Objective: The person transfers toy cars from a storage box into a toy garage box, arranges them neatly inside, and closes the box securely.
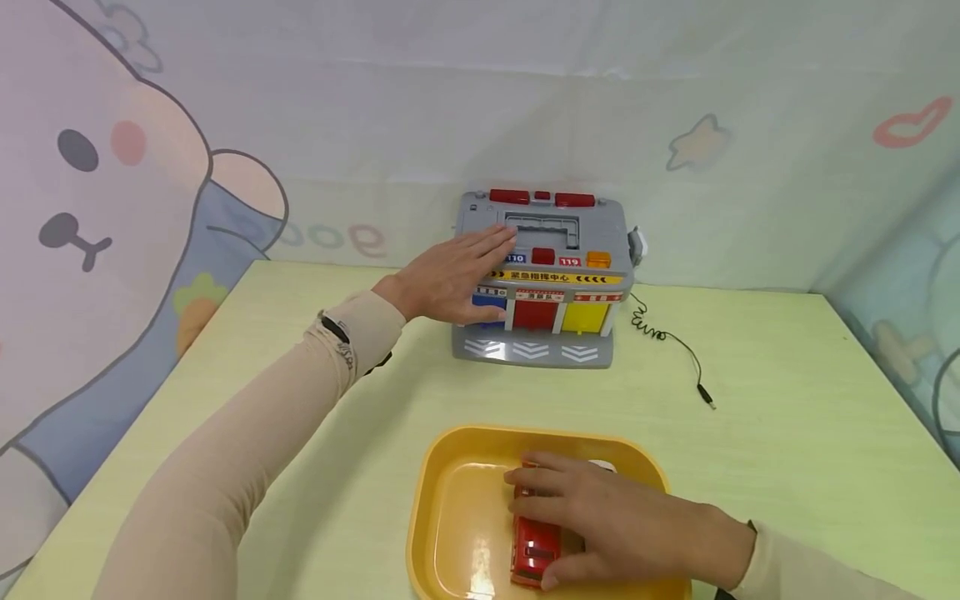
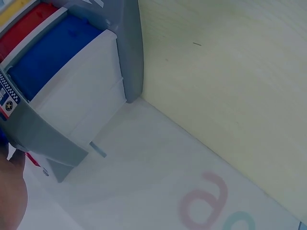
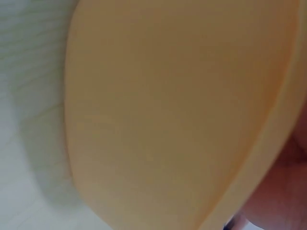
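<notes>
A grey toy rescue station point(image 1: 540, 350) with blue, red and yellow doors stands at the back of the table. My left hand point(image 1: 457, 275) rests on the left part of its roof, fingers straight and close together, thumb in front of the blue door point(image 2: 53, 52). In the left wrist view, the station's white side wall point(image 2: 81, 96) shows beside part of the hand. My right hand point(image 1: 600, 517) reaches into a yellow tray point(image 1: 422, 517) and grips a red toy car point(image 1: 537, 546), fingers over its left side and thumb at its near right corner. The hand hides much of the car.
A white piece point(image 1: 602, 465) shows in the tray behind the right hand. A black coiled cable point(image 1: 678, 339) with a plug lies right of the station. A printed cloth point(image 1: 420, 100) hangs behind the table. The tray's outer wall point(image 3: 168, 115) fills most of the right wrist view.
</notes>
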